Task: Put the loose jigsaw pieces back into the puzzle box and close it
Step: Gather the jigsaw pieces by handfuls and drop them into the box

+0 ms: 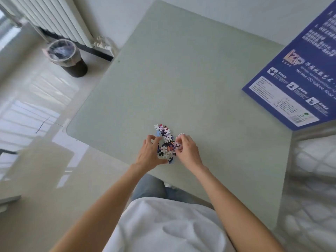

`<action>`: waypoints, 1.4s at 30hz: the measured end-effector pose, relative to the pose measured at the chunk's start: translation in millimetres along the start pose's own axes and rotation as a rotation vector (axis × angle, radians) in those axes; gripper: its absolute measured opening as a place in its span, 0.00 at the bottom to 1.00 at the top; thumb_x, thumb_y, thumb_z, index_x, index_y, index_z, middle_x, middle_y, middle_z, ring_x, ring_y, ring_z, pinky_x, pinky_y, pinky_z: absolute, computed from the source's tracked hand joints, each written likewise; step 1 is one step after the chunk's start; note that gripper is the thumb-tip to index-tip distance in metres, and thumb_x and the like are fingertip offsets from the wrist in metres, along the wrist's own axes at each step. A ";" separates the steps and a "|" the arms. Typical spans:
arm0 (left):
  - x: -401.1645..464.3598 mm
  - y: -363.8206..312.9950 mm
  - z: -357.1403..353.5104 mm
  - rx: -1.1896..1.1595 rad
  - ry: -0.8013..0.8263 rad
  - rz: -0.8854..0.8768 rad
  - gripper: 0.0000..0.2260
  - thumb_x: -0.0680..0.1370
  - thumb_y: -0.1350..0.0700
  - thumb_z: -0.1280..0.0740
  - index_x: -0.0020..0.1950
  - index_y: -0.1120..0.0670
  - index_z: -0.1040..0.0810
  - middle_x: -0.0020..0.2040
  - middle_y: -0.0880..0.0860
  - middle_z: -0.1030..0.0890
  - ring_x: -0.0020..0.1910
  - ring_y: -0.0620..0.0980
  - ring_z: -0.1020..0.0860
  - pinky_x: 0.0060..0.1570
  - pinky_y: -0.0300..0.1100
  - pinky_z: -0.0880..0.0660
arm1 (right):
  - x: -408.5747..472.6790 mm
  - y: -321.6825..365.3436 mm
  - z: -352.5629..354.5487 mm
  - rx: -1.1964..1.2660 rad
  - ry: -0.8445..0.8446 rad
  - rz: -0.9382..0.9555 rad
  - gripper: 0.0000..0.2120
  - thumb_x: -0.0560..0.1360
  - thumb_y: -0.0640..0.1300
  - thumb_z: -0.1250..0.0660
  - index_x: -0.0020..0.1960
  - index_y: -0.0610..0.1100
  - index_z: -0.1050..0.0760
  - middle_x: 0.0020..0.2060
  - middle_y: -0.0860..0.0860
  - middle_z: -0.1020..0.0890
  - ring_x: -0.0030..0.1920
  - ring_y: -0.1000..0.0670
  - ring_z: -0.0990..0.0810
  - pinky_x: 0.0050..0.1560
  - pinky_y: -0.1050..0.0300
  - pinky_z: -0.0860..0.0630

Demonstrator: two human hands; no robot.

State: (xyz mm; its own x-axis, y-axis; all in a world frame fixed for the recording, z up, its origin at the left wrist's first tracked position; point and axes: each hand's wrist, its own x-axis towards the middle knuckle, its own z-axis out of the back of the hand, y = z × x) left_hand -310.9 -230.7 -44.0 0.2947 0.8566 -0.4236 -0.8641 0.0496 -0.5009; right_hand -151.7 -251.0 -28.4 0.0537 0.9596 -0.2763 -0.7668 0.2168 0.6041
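While the left hand (151, 151) cups one side of the small heap of jigsaw pieces (166, 142) on the table (181, 79) and the right hand (185, 150) pinches pieces opposite, gathering seems underway, and next they must be carried to the blue box (294, 73), lying well apart.

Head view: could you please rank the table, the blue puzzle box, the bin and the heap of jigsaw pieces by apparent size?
1. table
2. blue puzzle box, partly cropped
3. bin, though it stands farther away
4. heap of jigsaw pieces

hands (151, 151) cupping jigsaw pieces (166, 142), table (181, 79)
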 end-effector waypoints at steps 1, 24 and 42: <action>0.8 0.0 -0.3 -0.020 -0.029 -0.012 0.36 0.67 0.46 0.25 0.70 0.52 0.38 0.64 0.54 0.35 0.58 0.52 0.30 0.58 0.42 0.30 | 0.0 -4.2 4.1 -0.024 -0.040 -0.012 0.13 0.70 0.32 0.35 0.53 0.41 0.27 0.51 0.46 0.25 0.47 0.47 0.24 0.48 0.56 0.27; 25.2 11.6 23.1 0.231 0.091 -0.260 0.40 0.64 0.45 0.24 0.71 0.51 0.38 0.67 0.51 0.36 0.63 0.51 0.37 0.61 0.43 0.31 | 17.8 -2.4 -7.0 -0.355 0.212 0.131 0.52 0.61 0.56 0.22 0.75 0.42 0.47 0.66 0.46 0.36 0.62 0.45 0.36 0.63 0.54 0.34; 18.6 0.8 15.3 0.173 0.098 -0.251 0.34 0.67 0.50 0.26 0.69 0.54 0.36 0.63 0.54 0.34 0.60 0.53 0.35 0.59 0.43 0.30 | 21.7 8.2 -5.7 -0.345 0.204 0.109 0.24 0.70 0.45 0.28 0.62 0.41 0.32 0.58 0.44 0.31 0.58 0.45 0.33 0.50 0.52 0.27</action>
State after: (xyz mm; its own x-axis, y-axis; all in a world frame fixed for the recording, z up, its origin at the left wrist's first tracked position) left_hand -312.4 -206.9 -40.7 0.5382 0.7532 -0.3781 -0.8134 0.3469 -0.4669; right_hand -160.5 -229.5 -33.7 -0.1411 0.9108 -0.3880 -0.9321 0.0098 0.3620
